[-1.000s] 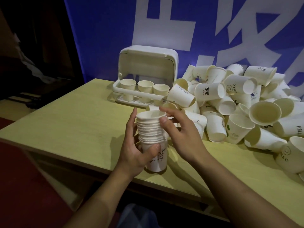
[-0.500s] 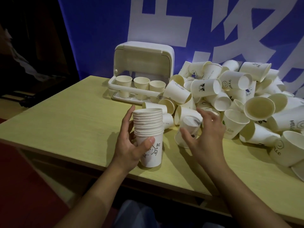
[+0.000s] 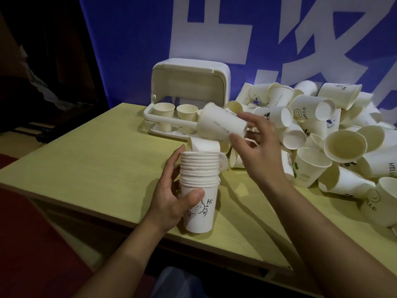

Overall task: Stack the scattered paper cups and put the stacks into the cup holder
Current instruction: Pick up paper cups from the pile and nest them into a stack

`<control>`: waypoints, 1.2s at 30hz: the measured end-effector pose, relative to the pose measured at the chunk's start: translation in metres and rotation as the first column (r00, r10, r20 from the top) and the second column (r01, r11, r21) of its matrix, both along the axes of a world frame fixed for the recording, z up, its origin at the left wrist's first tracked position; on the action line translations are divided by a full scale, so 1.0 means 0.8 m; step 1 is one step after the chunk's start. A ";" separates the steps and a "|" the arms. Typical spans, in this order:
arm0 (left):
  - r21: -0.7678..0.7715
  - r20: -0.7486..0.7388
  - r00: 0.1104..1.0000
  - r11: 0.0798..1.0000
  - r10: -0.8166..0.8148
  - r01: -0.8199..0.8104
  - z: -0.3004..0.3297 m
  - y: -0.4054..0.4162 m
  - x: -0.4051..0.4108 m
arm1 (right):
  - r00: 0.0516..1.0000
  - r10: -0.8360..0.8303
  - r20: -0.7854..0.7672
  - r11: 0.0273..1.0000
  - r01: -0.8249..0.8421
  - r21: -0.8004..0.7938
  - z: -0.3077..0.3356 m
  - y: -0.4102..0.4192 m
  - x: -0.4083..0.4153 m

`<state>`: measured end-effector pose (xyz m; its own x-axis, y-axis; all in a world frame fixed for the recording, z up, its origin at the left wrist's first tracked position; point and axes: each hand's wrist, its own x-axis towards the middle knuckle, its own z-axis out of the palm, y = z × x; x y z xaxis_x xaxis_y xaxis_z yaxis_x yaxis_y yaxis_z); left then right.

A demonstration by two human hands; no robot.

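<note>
Head view is showing the left hand (image 3: 171, 203) wrapping thumb and fingers around the upright cup stack (image 3: 199, 188) standing on the table (image 3: 96, 160), while the right hand (image 3: 257, 151) is pinching a tilted single cup (image 3: 221, 125) just above it.

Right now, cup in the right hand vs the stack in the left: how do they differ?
The cup is single, tilted on its side, held in the air by the right hand. The stack is many nested cups, upright on the table, gripped by the left hand. Both are white paper.
</note>
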<state>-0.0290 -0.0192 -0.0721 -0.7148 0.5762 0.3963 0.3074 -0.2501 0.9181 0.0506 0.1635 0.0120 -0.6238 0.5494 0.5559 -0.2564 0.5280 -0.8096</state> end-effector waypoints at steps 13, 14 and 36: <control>-0.064 0.042 0.999 0.997 -0.031 0.033 -0.001 0.011 -0.004 | 0.918 0.394 -0.049 0.865 -0.388 -0.318 -0.038 -0.011 -0.029; -0.066 0.045 0.999 0.997 -0.029 0.032 0.000 0.011 -0.003 | 0.913 0.408 -0.019 0.874 -0.396 -0.280 -0.037 -0.010 -0.029; 0.025 -0.286 0.896 0.938 0.339 -0.347 0.037 0.013 -0.121 | 0.884 0.016 0.468 0.697 -0.345 0.629 -0.056 0.029 -0.051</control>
<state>-0.1254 -0.0090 -0.0422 -0.7307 0.3287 0.5984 0.6162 -0.0598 0.7853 0.0102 0.1868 -0.0332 -0.9166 -0.0256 0.3991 -0.1530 0.9445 -0.2908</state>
